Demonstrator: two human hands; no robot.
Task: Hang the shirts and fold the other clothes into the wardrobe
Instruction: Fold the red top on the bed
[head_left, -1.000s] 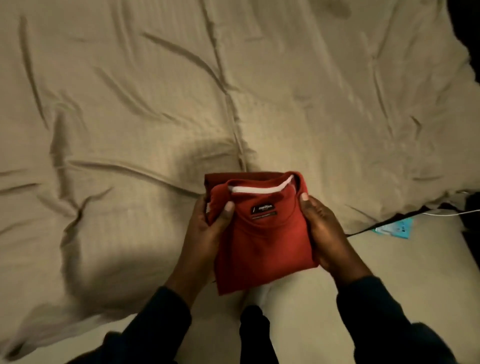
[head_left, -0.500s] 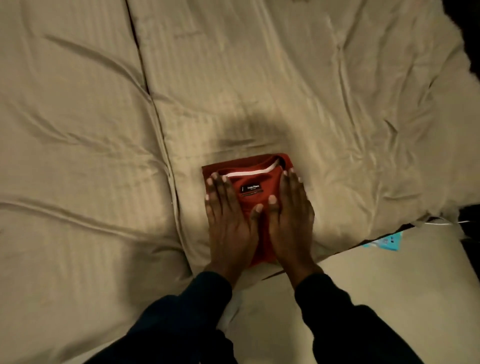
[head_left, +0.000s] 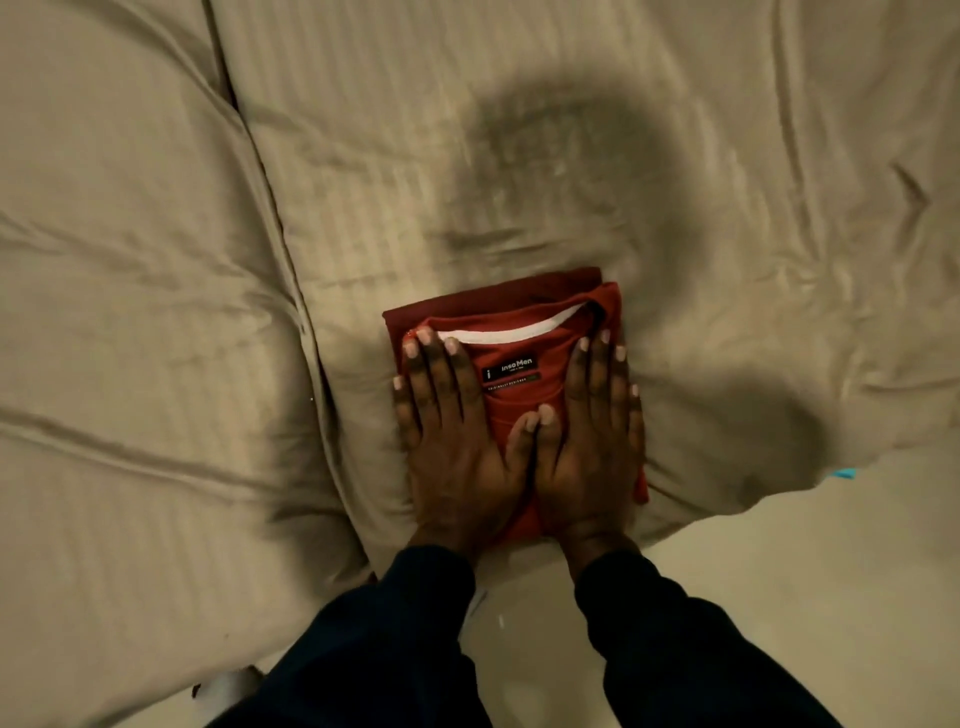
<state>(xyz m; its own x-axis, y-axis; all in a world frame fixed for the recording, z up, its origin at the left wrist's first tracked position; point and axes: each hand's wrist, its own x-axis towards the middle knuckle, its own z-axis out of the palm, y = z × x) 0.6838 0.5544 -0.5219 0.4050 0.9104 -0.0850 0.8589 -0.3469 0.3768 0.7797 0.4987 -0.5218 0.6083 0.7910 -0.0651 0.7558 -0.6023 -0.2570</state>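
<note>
Red shirt (head_left: 524, 312) with white collar trim, beige striped bedding (head_left: 156, 260), dark navy sleeves (head_left: 395, 639)

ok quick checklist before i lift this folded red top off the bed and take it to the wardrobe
1. Red top folded into a compact square: ok.
2. Left hand flat on it: ok.
3. Right hand flat on it: ok.
4. Collar label facing up: ok.
5. Fold edges even: not ok, a darker layer sticks out along the far edge.
6. Bedcover smooth underneath: not ok, creased.
7. Wardrobe ready: cannot tell, out of view.
</note>
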